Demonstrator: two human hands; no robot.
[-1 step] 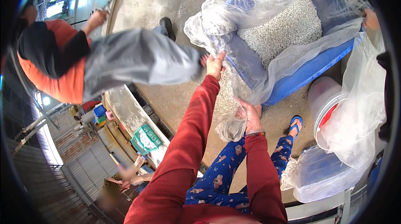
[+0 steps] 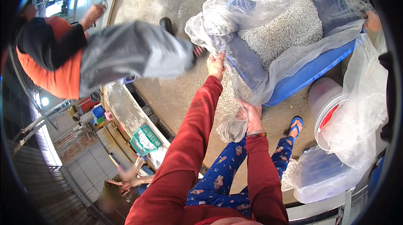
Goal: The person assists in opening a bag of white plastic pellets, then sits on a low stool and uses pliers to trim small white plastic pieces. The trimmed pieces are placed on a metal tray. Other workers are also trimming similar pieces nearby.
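Observation:
My left hand [image 2: 215,65] is raised and grips the edge of a clear plastic sheet [image 2: 235,23] that lines a blue tub [image 2: 310,72]. My right hand [image 2: 250,117] is lower and closes on a bunched, hanging part of the same sheet [image 2: 232,127]. The tub holds a heap of small white pellets [image 2: 285,30]. Both my arms wear red sleeves. My legs in blue patterned trousers and a blue sandal [image 2: 296,125] show below.
A person in an orange and black top and grey trousers [image 2: 126,53] bends over at the left. Another person's hand [image 2: 371,20] holds the sheet at the far right. A white bucket [image 2: 325,99] draped in clear plastic stands at the right, above a plastic-covered blue container [image 2: 321,174]. The floor is concrete.

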